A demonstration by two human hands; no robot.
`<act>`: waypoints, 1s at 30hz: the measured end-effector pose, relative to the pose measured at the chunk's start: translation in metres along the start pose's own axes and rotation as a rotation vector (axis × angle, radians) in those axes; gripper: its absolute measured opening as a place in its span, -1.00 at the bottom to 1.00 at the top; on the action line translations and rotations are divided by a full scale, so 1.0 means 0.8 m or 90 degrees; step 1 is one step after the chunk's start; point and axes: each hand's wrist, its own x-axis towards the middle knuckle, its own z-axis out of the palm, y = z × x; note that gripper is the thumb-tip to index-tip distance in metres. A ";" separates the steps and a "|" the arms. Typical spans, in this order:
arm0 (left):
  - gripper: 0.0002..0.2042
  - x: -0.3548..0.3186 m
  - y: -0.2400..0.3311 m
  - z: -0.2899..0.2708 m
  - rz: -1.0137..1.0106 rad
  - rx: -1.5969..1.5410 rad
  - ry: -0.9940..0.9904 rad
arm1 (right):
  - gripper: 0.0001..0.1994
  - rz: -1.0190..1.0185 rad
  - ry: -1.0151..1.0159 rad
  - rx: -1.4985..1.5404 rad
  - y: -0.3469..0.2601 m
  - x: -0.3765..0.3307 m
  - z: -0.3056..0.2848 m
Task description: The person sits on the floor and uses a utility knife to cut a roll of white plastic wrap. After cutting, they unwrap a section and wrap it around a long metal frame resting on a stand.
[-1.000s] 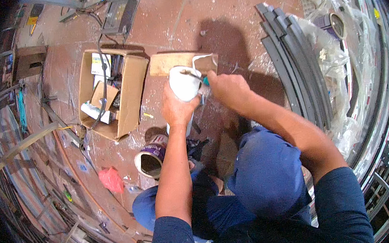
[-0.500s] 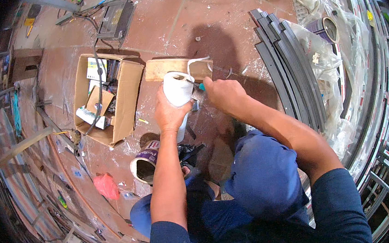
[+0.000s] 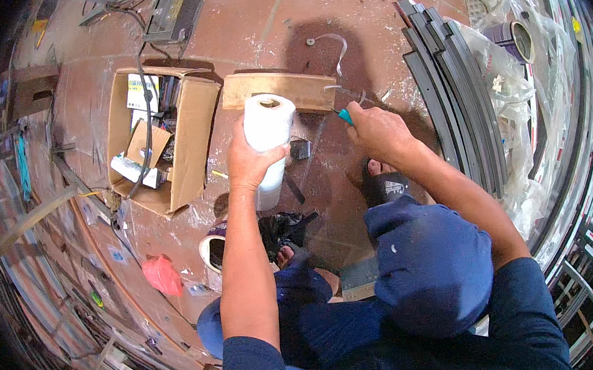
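Observation:
My left hand (image 3: 250, 159) is wrapped round a white roll of plastic film (image 3: 269, 127), the thumb across its front. The roll tilts up, showing the round hole of its core at the upper end. In my right hand (image 3: 382, 134) is a small knife (image 3: 345, 116) with a teal handle, its thin dark tip pointing left and apart from the roll. A curled white strip (image 3: 341, 47) shows over the floor beyond the wooden block (image 3: 277, 88). That block lies just past the roll. A small dark box-like piece (image 3: 300, 149) sits beside the roll.
To the left stands an open cardboard box (image 3: 194, 144) with packets and a black cable across it. Long dark metal strips (image 3: 451, 94) lie stacked at right, near clear plastic sheeting (image 3: 522, 186) and a purple tub (image 3: 510, 43). Another tub (image 3: 214, 252) is beside my left forearm.
My right hand and the knife have moved right, away from the roll's top. The white strip that curled at the roll's rim is now apart from it, farther off.

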 end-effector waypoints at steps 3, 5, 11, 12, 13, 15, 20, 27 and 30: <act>-0.01 0.002 -0.005 -0.004 -0.032 -0.008 -0.012 | -0.64 0.005 0.076 0.139 0.004 -0.008 -0.003; -0.01 0.002 -0.008 -0.004 -0.012 0.002 -0.004 | -0.60 0.001 0.110 0.218 0.011 -0.006 -0.001; 0.01 -0.003 -0.012 -0.002 -0.007 -0.004 0.007 | -0.36 -0.044 0.132 0.207 0.015 0.057 0.010; 0.00 -0.005 -0.009 0.002 0.001 -0.004 0.011 | -0.31 -0.039 0.115 0.187 0.009 0.069 0.011; 0.00 -0.004 -0.006 0.004 -0.002 0.005 0.011 | -0.27 -0.035 0.097 0.166 0.005 0.080 0.011; 0.00 -0.010 0.005 0.009 -0.014 0.024 0.015 | -0.19 -0.048 0.037 0.089 0.001 0.098 0.013; -0.06 -0.034 0.033 0.031 -0.040 -0.023 0.048 | -0.19 -0.034 0.040 0.033 0.026 0.086 0.037; -0.05 -0.073 0.045 0.056 -0.030 -0.071 -0.013 | -0.14 -0.023 0.046 0.062 0.091 -0.017 0.049; 0.06 -0.087 0.053 0.076 -0.032 -0.049 -0.056 | -0.32 0.019 0.138 0.210 0.096 -0.058 0.067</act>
